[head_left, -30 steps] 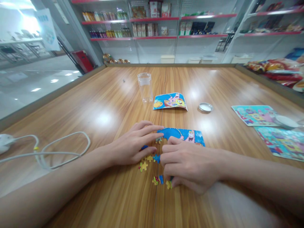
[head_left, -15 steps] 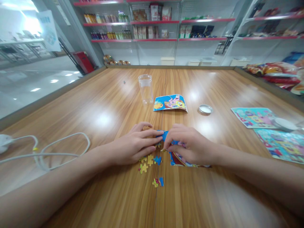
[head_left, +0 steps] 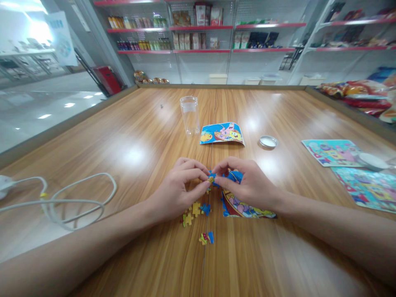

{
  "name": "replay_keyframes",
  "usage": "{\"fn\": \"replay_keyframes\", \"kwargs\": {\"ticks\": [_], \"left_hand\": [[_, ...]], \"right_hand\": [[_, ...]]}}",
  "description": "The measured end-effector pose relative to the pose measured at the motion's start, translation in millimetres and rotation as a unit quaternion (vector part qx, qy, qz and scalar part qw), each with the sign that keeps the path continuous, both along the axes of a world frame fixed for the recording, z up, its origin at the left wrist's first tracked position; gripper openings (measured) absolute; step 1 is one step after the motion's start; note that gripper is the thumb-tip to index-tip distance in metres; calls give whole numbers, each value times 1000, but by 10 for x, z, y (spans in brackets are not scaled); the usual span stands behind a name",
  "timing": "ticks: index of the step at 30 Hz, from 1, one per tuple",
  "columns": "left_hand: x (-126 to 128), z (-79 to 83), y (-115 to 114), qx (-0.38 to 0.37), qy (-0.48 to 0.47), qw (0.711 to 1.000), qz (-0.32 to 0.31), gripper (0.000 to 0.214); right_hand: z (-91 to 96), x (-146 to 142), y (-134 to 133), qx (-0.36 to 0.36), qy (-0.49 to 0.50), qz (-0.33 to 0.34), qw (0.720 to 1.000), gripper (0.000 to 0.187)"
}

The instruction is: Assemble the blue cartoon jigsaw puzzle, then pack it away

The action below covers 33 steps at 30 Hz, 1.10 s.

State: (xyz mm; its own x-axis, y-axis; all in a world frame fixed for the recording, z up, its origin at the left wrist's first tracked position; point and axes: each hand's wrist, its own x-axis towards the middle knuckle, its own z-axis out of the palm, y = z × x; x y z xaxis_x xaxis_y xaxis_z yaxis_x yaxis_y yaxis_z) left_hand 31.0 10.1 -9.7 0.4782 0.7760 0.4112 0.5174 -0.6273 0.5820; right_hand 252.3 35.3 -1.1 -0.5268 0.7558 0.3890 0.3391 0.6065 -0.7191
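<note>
My left hand and my right hand meet fingertip to fingertip, both closed in a pinch. Between them is a small blue and yellow puzzle piece. Under and beside my right hand lies a partly assembled jigsaw puzzle, its upper part covered by my fingers. Several loose pieces, among them a yellow puzzle piece and a blue puzzle piece, lie below my left hand. Nearer to me are a red-and-yellow puzzle piece and a blue one beside it.
Beyond my hands stand a clear plastic jar and a curved picture sheet. A round lid lies to their right. Two more picture sheets sit at the right, one under another lid. A white cable loops at the left.
My right hand has moved slightly up with the piece. My left fingers, earlier spread flat, have drawn together into a pinch at it. More of the assembled puzzle shows.
</note>
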Motion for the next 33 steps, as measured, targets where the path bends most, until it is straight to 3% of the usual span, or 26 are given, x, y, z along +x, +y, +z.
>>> {"fn": "replay_keyframes", "kwargs": {"ticks": [4,8,12,16,19,26,33], "left_hand": [[-108,2,109,60,51,996,-33,12],[-230,-63,239,103,104,987,-60,20],[-252,-137,288,91,116,983,-108,21],[-228,-149,287,85,101,985,-109,21],[-223,-142,289,86,98,985,-115,21],[-219,-147,293,84,93,986,-114,21],[-209,-145,299,89,78,986,-119,20]], "right_hand": [[-15,9,35,16,13,-12,1000,8],[-63,-6,71,80,-61,54,993,14],[-114,-21,71,140,-127,49,981,11],[-91,33,39,193,-150,22,969,16],[-67,87,8,223,-165,49,960,16],[-40,117,-22,243,-201,95,944,19],[-7,128,-18,271,-218,98,932,19]]}}
